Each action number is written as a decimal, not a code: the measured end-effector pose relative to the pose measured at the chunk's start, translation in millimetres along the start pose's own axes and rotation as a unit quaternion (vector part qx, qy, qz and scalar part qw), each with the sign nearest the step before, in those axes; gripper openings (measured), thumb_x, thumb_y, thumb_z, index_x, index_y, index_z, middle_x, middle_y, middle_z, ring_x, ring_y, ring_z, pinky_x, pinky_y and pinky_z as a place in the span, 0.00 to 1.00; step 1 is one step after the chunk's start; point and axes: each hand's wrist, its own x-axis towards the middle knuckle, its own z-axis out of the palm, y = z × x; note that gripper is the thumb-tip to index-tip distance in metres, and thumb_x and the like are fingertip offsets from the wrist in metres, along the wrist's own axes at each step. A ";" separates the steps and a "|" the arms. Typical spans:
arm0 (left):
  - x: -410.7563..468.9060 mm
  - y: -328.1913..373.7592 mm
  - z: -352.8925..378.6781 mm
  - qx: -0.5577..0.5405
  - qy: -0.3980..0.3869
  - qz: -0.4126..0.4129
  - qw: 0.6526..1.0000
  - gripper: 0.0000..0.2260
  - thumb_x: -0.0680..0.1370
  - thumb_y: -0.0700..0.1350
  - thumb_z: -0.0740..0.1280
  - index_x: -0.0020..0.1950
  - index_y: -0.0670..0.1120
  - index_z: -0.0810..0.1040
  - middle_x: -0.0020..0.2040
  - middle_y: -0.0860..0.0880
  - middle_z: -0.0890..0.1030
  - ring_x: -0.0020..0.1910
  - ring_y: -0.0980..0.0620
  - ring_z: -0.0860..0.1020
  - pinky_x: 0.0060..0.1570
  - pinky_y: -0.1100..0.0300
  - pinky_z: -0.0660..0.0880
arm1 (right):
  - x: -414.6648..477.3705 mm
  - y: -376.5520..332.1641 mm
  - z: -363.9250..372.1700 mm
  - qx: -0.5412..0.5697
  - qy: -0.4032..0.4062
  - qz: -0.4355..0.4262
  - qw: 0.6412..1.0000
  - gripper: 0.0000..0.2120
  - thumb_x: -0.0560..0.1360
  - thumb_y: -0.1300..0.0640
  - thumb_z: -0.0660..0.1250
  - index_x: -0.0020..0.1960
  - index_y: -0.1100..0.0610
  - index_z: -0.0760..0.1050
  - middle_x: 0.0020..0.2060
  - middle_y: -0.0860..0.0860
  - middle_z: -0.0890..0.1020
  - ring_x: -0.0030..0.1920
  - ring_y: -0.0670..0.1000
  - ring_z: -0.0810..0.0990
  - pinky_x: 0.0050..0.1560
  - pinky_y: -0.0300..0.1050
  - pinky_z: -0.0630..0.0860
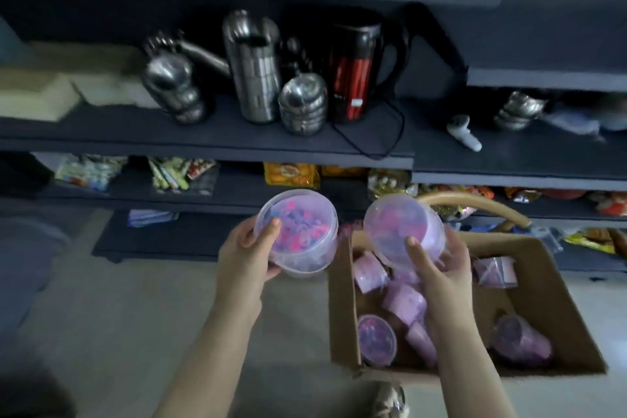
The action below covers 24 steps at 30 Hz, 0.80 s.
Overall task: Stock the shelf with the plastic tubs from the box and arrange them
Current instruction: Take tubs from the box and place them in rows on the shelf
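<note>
Forearms enter from the bottom edge. Between them, at the very bottom, is a blurred patterned object (390, 397); cannot identify it.

Left hand (247, 254): grips left tub (298, 231), thumb over the clear lid, fingers curled under the base. The tub is held in the air over the floor (135, 299), just left of the cardboard box (342, 299). Contents pink, purple and blue.

Right hand (437, 268): grips right tub (403, 231), thumb on the lid, fingers wrapped round the far side. This tub is tilted, lid towards the camera, and is above the box's far left corner.

Box: open, on the floor at right. Loose tubs (376, 339) lie inside it, some on their sides, at mixed angles.

Surroundings:
- Upper shelf board (203, 136) is crowded. It holds a tall steel canister (252, 68), stacked steel bowls (302, 105) and a red-and-black kettle (356, 75). The kettle's cord (390, 142) loops over the front edge.
- To the right are a white handheld device (464, 132) and more steel bowls (515, 112).
- Next board down is packed with snack packets (291, 173).
- Lowest board (169, 241) is beyond the left tub, with a blue folded item (149, 217) at its back left.
- Tan basket handle (475, 204) arches behind the box, between it and the right-hand shelves.

Both tubs are apart from each other and clear of the shelving.
</note>
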 end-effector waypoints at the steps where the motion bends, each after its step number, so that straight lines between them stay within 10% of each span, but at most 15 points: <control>1: -2.5 23.2 -17.3 -0.006 0.002 0.018 1.000 0.07 0.75 0.49 0.70 0.53 0.50 0.80 0.50 0.52 0.82 0.50 0.52 0.81 0.36 0.55 0.79 | -12.6 -17.9 18.0 -0.004 -0.006 -0.036 0.999 0.35 0.67 0.49 0.76 0.70 0.45 0.65 0.61 0.47 0.76 0.56 0.43 0.79 0.53 0.45 0.79; 5: -15.8 111.8 -79.4 -0.002 0.010 0.105 0.994 0.06 0.76 0.49 0.69 0.51 0.50 0.79 0.49 0.52 0.82 0.49 0.52 0.80 0.40 0.52 0.80 | -48.5 -86.7 84.4 -0.006 -0.053 -0.159 0.986 0.32 0.68 0.54 0.77 0.66 0.40 0.66 0.60 0.40 0.75 0.58 0.36 0.76 0.55 0.35 0.75; 10: -26.5 192.9 -137.3 0.003 0.021 0.203 0.979 0.08 0.77 0.50 0.68 0.55 0.52 0.78 0.51 0.52 0.83 0.48 0.52 0.82 0.42 0.49 0.82 | -62.9 -155.2 136.9 -0.069 -0.097 -0.290 0.949 0.37 0.63 0.46 0.80 0.67 0.35 0.65 0.63 0.35 0.70 0.65 0.45 0.72 0.65 0.54 0.72; 17: -0.3 273.4 -165.6 -0.016 0.048 0.280 0.959 0.03 0.77 0.48 0.68 0.50 0.55 0.78 0.49 0.54 0.82 0.48 0.53 0.81 0.38 0.56 0.80 | -48.4 -239.3 188.9 -0.164 -0.135 -0.447 0.869 0.36 0.65 0.52 0.78 0.65 0.34 0.64 0.62 0.38 0.67 0.64 0.33 0.63 0.59 0.28 0.61; 24: 86.4 334.4 -133.2 -0.013 0.037 0.289 0.957 0.04 0.78 0.50 0.66 0.51 0.52 0.77 0.51 0.52 0.81 0.49 0.50 0.81 0.44 0.50 0.81 | 30.0 -298.9 245.8 -0.232 -0.145 -0.469 0.840 0.53 0.64 0.52 0.80 0.77 0.42 0.49 0.66 0.37 0.63 0.66 0.35 0.61 0.61 0.29 0.58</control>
